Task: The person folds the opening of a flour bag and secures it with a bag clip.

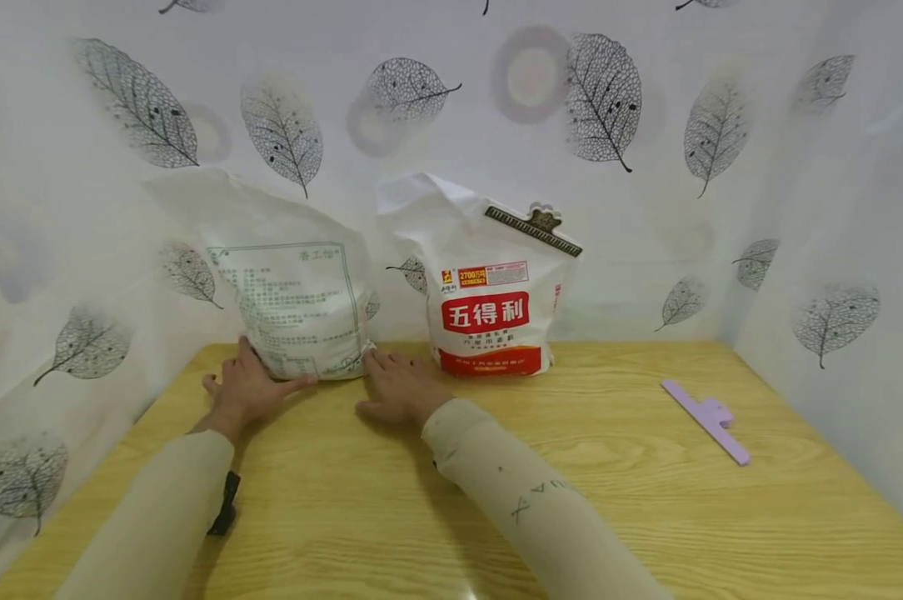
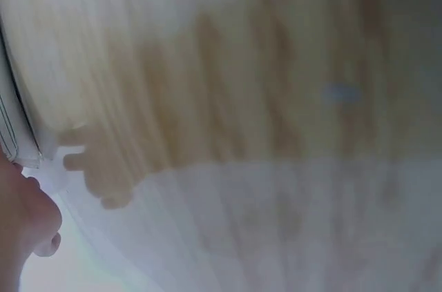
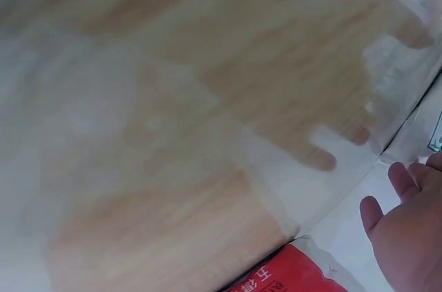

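Note:
A plump white bag with green print (image 1: 290,292) stands upright at the back left of the table, its top leaning left. My left hand (image 1: 247,387) rests at its lower left corner, fingers spread along the side and thumb stretched along the bottom front edge. At the lower right corner, my right hand (image 1: 405,389) lies low over the table with extended fingers reaching to the bag. The right wrist view shows this hand (image 3: 418,226) with its fingers apart. In the left wrist view, the left hand (image 2: 31,219) is only partly visible beside the bag's edge.
Just right of my right hand stands a white and red flour bag (image 1: 485,312), a dark toothed bag clip (image 1: 534,229) across its slanted top. A lilac bag clip (image 1: 706,421) lies on the wooden table (image 1: 609,483) at the right. Leaf-patterned sheeting (image 1: 466,125) hangs behind.

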Motion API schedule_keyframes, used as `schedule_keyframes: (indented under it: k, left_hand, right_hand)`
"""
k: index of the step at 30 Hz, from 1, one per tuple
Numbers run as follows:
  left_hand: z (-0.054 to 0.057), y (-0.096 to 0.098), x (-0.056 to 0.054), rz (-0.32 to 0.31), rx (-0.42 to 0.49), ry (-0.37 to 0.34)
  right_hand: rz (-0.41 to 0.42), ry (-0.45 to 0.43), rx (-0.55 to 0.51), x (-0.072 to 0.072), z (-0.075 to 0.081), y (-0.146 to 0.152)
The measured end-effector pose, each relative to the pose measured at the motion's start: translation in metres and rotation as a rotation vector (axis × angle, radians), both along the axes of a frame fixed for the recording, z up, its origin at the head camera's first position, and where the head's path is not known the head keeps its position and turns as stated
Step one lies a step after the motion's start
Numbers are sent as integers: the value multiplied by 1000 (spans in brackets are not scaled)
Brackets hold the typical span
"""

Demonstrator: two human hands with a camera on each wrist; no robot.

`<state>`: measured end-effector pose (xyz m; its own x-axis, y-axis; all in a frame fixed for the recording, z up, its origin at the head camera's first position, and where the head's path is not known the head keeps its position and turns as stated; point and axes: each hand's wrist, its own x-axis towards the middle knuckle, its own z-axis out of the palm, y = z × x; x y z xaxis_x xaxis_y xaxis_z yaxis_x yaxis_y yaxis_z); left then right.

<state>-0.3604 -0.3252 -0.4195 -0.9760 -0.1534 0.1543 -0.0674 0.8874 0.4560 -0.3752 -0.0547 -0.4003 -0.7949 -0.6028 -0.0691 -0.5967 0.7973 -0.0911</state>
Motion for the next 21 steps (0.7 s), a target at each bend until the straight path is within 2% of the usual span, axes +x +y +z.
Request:
schedule_keyframes:
  k: [5,11,15,21]
  left_hand:
    - [3,-2,-2,5,40,-7]
    - [2,0,-5,6,23,-41]
    - [3,2,-3,9,8,-61]
    - [1,0,-1,11,16,-87]
  right_hand:
    - [-20,-64,-27,-3,1,-2]
    - [-64,-125,-133,-9,-3,1]
    - [-93,-159,-213,-7,1,1]
    - [-116,-181,-266,-9,3,-3]
